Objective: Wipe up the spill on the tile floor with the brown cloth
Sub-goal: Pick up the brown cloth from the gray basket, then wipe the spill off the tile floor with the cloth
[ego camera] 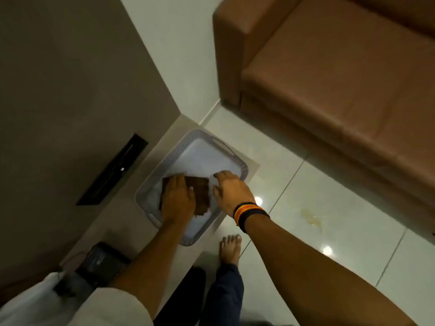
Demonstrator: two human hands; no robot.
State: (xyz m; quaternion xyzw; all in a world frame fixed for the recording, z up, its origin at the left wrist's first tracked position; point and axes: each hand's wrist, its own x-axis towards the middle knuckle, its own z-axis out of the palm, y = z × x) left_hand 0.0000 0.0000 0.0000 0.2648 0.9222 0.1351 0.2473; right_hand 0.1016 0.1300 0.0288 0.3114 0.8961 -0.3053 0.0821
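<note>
A folded brown cloth lies in a pale grey plastic basket on a low ledge. My left hand rests flat on the cloth's left part and covers it. My right hand hovers at the cloth's right edge with fingers spread, over white fabric in the basket. A small yellowish spill sits on the glossy white tile floor to the right, well apart from both hands.
A brown sofa stands at the upper right. A grey wall with a black slot rises on the left. A dark device sits on the ledge near me. My bare foot stands on the floor beside the ledge.
</note>
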